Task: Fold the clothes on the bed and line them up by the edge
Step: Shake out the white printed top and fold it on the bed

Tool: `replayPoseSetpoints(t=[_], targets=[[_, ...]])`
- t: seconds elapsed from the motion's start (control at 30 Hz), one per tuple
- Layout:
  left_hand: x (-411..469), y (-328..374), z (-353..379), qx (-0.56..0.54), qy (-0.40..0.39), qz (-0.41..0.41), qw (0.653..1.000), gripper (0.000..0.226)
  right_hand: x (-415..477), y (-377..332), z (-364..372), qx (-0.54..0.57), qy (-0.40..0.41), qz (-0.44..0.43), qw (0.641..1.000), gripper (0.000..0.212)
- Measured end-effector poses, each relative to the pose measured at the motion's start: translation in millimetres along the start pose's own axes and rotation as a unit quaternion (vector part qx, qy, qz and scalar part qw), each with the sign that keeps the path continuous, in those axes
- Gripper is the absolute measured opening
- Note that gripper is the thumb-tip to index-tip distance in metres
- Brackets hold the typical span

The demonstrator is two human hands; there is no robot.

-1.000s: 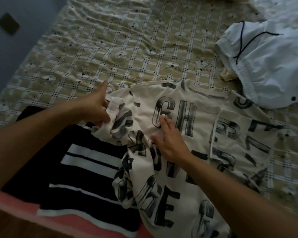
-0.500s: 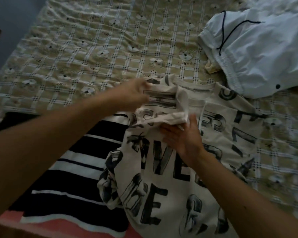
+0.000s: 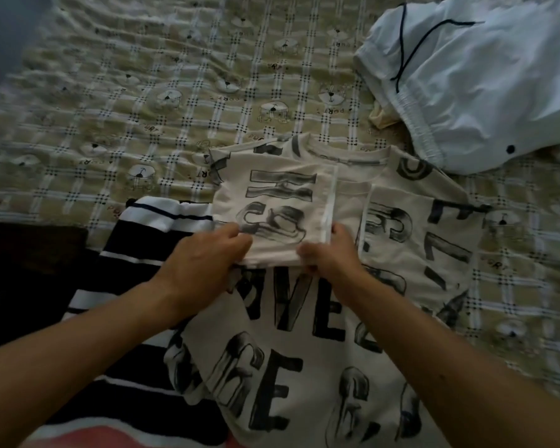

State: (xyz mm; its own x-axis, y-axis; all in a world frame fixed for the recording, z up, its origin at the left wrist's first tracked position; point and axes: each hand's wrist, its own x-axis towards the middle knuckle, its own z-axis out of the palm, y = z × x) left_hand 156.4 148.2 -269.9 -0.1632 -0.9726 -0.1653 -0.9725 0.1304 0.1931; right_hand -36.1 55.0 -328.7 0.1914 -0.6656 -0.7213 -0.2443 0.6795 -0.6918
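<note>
While in left hand (image 3: 204, 260) and right hand (image 3: 332, 253), lettered shirt (image 3: 304, 321) lengthwise, collar (image 3: 346, 156) far.

A tan sheet (image 3: 143, 92) with white check lines and little bear faces lies wrinkled. A blue-grey patch (image 3: 4, 37) shows in the far left corner; it may be wall or floor. A pink-red strip (image 3: 88, 435) runs along the near edge. A small pale yellow thing (image 3: 382, 119) peeks out on the far right

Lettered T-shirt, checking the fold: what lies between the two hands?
Head view: the folded-in sleeve of the lettered T-shirt lies there; left hand and right hand each hold its lower edge.
</note>
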Motion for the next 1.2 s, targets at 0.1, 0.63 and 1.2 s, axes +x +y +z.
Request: replayPoseSetpoints(t=[0.1,0.63,1.2], targets=[[-25,-18,2,0.061,-0.067,0.024,0.996,0.040,-15,19,-5,-0.119,-0.068,-0.003,0.991,0.055],[165,-38,8,0.038,-0.095,-0.172,0.980,0.135,57,-67,-204,-0.548,0.181,-0.133,0.805,0.118],[257,10,-92,-0.068,0.000,-0.191,0.979,0.037,55,-206,-235,-0.485,0.279,-0.241,0.793,0.083]])
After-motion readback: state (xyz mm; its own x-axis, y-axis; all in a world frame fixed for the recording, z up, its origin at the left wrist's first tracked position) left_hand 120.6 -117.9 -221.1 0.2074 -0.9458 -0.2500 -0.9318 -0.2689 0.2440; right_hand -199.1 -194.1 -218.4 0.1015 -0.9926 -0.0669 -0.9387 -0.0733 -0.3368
